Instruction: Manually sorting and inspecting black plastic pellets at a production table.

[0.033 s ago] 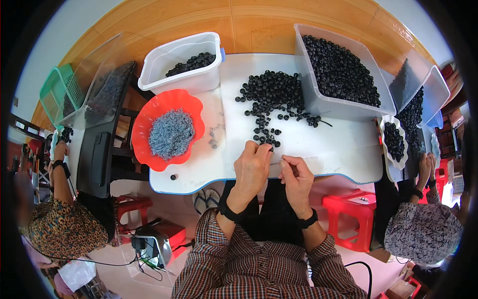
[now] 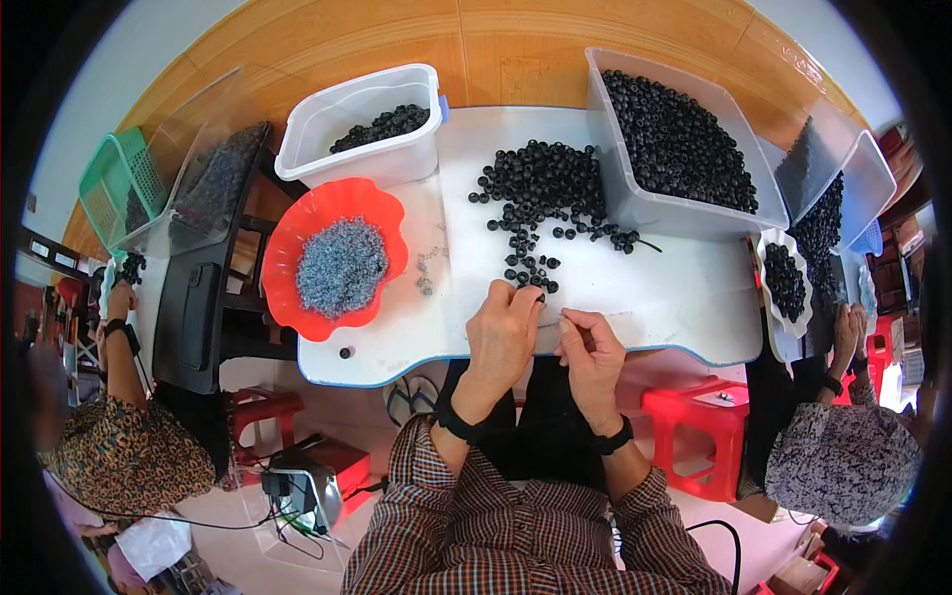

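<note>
Black plastic, by its look, marks the small bead (image 2: 540,297) at the fingertips of a worker's left hand (image 2: 503,332), whose fingers are drawn together and appear to pinch it. Just beside it, the right hand (image 2: 592,357) has thumb and forefinger pressed tip to tip (anything as fine as a thread between them is too thin to make out). Both hands are at the near edge of a white table (image 2: 684,297), the fingertips angled toward each other with a narrow gap between.

Directly beyond the left fingertips lies a loose cluster of black beads (image 2: 526,268), nearer to that hand than to the right one. Round pieces, they show no long axis of their own, but the scatter runs away from the worker toward a larger heap (image 2: 540,178). From the heap's right side a slim dark strip (image 2: 651,244) points rightward and slightly back toward the worker.

Farther out, a translucent bin (image 2: 684,218) full of similar beads stands right of the heap, touching or nearly so. To the left, a scalloped red bowl (image 2: 281,228) holds a mound of small bluish-clear pieces (image 2: 342,263), with a part-filled white tub (image 2: 407,159) behind it. One lone bead (image 2: 344,352) rests near the table's front left edge. Co-workers' arms show at both sides.
</note>
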A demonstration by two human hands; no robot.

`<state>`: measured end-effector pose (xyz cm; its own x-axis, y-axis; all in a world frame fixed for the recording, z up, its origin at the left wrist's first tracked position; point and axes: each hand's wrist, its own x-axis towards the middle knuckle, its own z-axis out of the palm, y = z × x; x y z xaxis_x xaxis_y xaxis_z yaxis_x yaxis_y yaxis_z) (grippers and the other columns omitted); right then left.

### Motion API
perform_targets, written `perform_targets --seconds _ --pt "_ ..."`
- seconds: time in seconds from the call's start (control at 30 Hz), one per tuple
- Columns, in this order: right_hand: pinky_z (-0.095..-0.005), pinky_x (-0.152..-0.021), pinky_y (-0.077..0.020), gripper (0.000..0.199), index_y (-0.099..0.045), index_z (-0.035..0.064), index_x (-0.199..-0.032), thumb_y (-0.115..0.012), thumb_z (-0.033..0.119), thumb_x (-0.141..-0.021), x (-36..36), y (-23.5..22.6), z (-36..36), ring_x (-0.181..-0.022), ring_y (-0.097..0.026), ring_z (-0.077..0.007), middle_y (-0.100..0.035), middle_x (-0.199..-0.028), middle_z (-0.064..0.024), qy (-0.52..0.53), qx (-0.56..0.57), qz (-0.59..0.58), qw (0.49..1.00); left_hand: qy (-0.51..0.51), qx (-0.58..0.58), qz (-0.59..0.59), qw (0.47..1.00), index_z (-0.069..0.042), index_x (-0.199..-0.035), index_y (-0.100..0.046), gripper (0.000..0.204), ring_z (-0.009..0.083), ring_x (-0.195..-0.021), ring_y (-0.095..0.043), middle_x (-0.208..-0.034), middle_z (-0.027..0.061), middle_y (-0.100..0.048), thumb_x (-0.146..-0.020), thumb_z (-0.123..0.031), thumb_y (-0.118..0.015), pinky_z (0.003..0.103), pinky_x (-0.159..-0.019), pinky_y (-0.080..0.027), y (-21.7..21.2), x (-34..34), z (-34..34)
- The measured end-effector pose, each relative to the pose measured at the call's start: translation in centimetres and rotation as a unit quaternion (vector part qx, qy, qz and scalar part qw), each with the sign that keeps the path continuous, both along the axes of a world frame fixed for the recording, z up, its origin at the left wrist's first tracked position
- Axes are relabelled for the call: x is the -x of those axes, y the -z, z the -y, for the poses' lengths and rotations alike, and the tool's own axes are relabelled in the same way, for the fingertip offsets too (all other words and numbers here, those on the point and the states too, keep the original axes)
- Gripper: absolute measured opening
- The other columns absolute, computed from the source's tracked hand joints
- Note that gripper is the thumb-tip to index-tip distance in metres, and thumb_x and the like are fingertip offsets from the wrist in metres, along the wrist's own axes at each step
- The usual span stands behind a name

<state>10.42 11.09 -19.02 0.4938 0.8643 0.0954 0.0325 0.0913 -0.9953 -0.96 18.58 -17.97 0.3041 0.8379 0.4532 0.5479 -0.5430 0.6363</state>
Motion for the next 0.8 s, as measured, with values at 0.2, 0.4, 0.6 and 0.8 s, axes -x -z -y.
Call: perform_targets --seconds 0.2,0.4,0.6,0.8 --pt "-0.0175 -0.051 -0.0432 0.014 -0.063 -0.0013 -0.106 -0.06 0.004 -0.094 -0.01 0.08 -0.04 -0.061 -0.055 -0.0048 -0.061 -0.076 -0.0007 0.0 0.006 -0.005 1.0 0.007 -0.026 0.004 1.0 -0.008 -0.097 -0.066 0.017 0.0262 -0.061 -0.06 -0.082 0.0087 -0.054 -0.081 -0.01 -0.072 0.036 -0.051 -0.048 0.22 -0.31 -0.28" --pt "-0.0176 -0.048 -0.0426 0.015 -0.063 -0.001 -0.108 -0.059 0.004 -0.095 0.15 -0.09 -0.25 -0.06 -0.055 -0.0046 -0.06 -0.075 -0.0012 0.014 0.011 -0.017 1.0 0.008 -0.03 -0.006 0.999 -0.007 -0.098 -0.064 0.021 0.026 -0.062 -0.06 -0.083 0.0086 -0.054 -0.079 -0.01 -0.074 0.035 -0.051 -0.048 0.23 -0.56 -0.34" --pt "-0.0178 -0.048 -0.0425 0.015 -0.063 -0.0012 -0.108 -0.059 0.005 -0.095 0.17 0.04 -0.36 -0.059 -0.054 -0.0046 -0.06 -0.075 -0.0012 0.019 0.009 -0.027 0.999 0.014 -0.031 -0.025 0.999 -0.005 -0.095 -0.061 0.022 0.0273 -0.069 -0.061 -0.085 0.0091 -0.054 -0.078 -0.008 -0.074 0.036 -0.055 -0.049 0.06 -0.6 -0.34" --pt "-0.0177 -0.047 -0.0424 0.016 -0.063 -0.0019 -0.109 -0.059 0.005 -0.095 0.13 0.0 -0.23 -0.059 -0.054 -0.0049 -0.061 -0.076 -0.002 0.024 0.011 -0.03 0.999 0.051 -0.08 -0.018 0.995 -0.004 -0.094 -0.06 0.024 0.0274 -0.078 -0.063 -0.092 0.0093 -0.059 -0.075 -0.005 -0.074 0.036 -0.062 -0.052 0.12 -0.67 -0.37"
